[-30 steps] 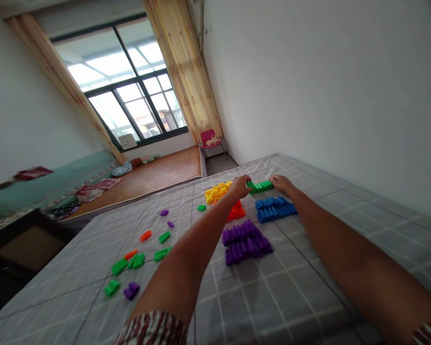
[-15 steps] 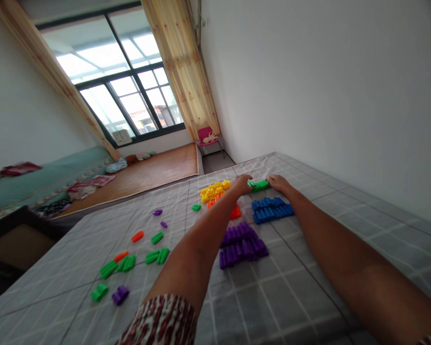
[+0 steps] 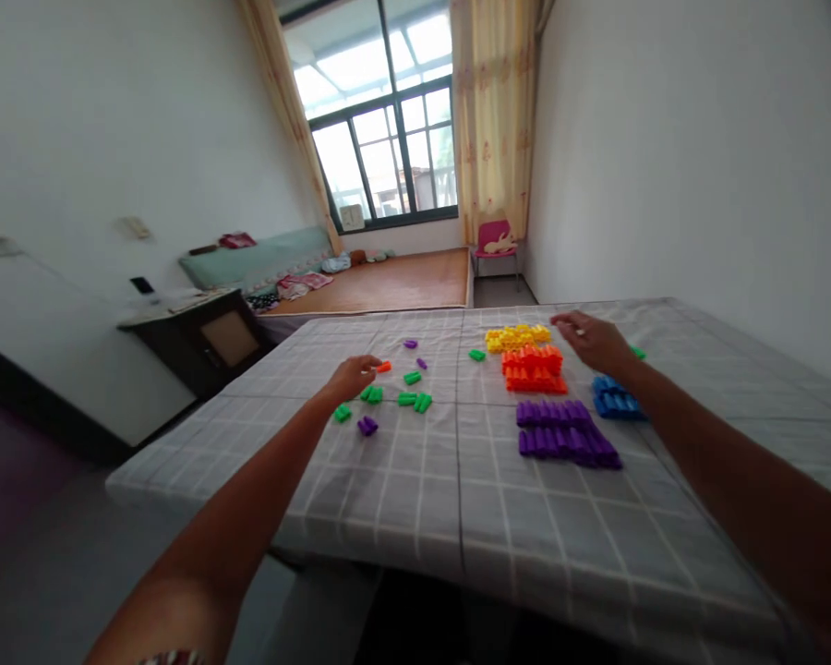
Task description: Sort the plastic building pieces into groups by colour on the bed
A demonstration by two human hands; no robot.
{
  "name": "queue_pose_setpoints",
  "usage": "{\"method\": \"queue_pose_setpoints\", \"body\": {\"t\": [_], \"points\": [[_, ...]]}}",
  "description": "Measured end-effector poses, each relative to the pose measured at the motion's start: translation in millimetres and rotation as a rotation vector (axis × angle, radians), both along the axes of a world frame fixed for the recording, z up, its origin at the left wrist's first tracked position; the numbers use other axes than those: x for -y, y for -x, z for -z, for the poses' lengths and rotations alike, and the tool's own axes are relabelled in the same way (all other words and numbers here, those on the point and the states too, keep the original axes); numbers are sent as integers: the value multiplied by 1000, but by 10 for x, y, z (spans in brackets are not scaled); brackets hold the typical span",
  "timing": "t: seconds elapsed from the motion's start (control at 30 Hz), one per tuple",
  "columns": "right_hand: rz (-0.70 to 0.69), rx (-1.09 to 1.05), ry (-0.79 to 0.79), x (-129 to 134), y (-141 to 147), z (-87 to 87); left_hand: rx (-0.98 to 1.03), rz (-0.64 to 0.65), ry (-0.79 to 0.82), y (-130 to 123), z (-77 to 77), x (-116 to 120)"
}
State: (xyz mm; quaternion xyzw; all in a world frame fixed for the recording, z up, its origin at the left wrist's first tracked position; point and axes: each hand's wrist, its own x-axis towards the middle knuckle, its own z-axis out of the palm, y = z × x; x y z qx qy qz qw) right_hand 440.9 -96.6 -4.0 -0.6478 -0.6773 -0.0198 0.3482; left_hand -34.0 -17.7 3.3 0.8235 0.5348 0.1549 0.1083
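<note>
My left grip [image 3: 354,377] at the orange piece [image 3: 385,367], ten o'clock on the tabletop [image 3: 402,499].
My fingertips meet it; whether they've closed, I can't tell. My right grip [image 3: 591,340] hangs loosely curled, closure unclear, at the yellow pile's [image 3: 517,339] three o'clock.

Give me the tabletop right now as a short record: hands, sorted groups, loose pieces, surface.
Left hand: fingertips at an orange piece; grip unclear
Right hand: near the yellow group; no piece visible in it
Other groups: orange group, purple group, blue group
Partly hidden: green pieces behind right forearm
Loose, left side: green tubes, purple tubes
Surface: checked gray cloth
</note>
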Motion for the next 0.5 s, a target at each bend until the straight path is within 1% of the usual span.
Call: {"method": "queue_pose_setpoints", "body": {"t": [0.03, 0.07, 0.1, 0.13, 0.17, 0.23, 0.3, 0.33, 0.43, 0.5], "points": [[-154, 30, 50, 7, 323, 6, -32, -46, 33, 208, 37, 27], [-300, 66, 98, 11, 644, 37, -58, -73, 56, 364, 79, 52], [-428, 102, 151, 10, 951, 87, -76, -89, 67, 473, 123, 73], [-522, 135, 196, 1, 1234, 150, -89, -104, 71, 538, 167, 89], [-584, 166, 231, -17, 1487, 218, -98, -118, 69, 567, 212, 102], [-632, 219, 258, -87, 1892, 344, -101, -154, 40, 537, 299, 123], [-654, 265, 248, -188, 2159, 429, -88, -121, -1, 426, 382, 143], [-673, 287, 252, -240, 2247, 450, -77, -65, -21, 349, 424, 155], [-736, 333, 318, -358, 2367, 437, -39, 189, -58, 81, 541, 189], [-719, 336, 387, -386, 2359, 393, -27, 319, -57, -92, 591, 201]]}}
